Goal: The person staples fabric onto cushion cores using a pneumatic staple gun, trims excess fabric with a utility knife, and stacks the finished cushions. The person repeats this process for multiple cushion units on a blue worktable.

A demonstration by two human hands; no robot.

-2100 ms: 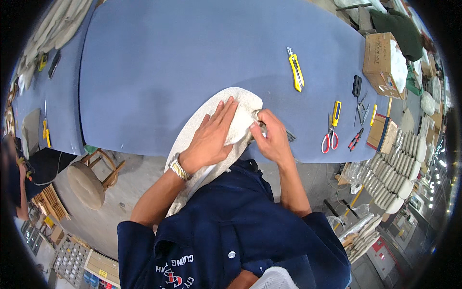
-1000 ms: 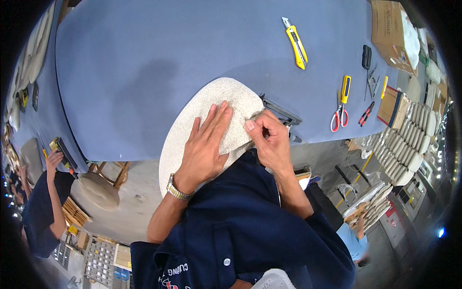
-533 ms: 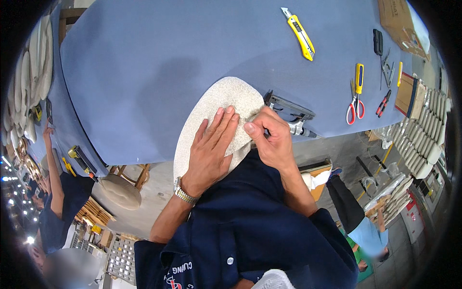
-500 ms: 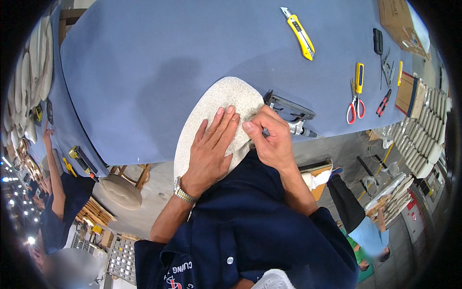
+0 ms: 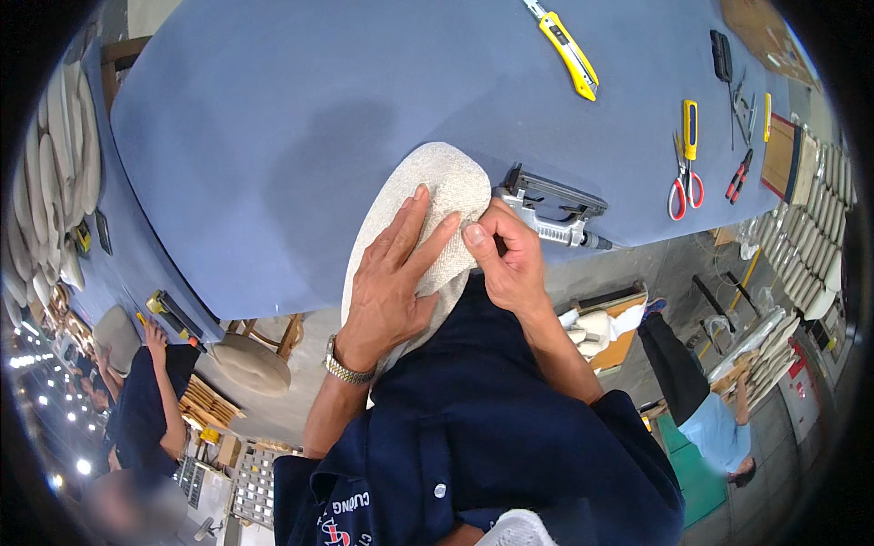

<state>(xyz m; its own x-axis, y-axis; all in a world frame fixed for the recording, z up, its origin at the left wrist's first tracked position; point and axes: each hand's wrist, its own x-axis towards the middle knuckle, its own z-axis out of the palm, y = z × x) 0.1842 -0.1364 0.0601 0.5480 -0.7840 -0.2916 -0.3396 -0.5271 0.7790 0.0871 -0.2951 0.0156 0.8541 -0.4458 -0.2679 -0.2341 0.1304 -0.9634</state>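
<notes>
A beige fabric-covered cushion (image 5: 446, 173) with a rounded end lies at the near edge of the blue table, against my body. My left hand (image 5: 393, 273) rests on top of it, palm down, with the fingers spread. At the cushion's right edge, my right hand (image 5: 508, 259) pinches the fabric between thumb and bent fingers. Just right of that hand lies a silver and black staple gun (image 5: 555, 207). The cushion's lower part is hidden under my left hand and wrist.
A yellow utility knife (image 5: 569, 55) lies farther off. On the right are red-handled scissors (image 5: 678, 196), a yellow screwdriver (image 5: 690, 136), red pliers (image 5: 739, 177) and a cardboard box (image 5: 765, 36). Stacked cushions (image 5: 55, 173) stand left. Other people work on both sides.
My left hand's fingers have spread wider on the cushion. My right hand keeps its pinch at the edge. The view has shifted slightly, and a person at left has moved an arm.
</notes>
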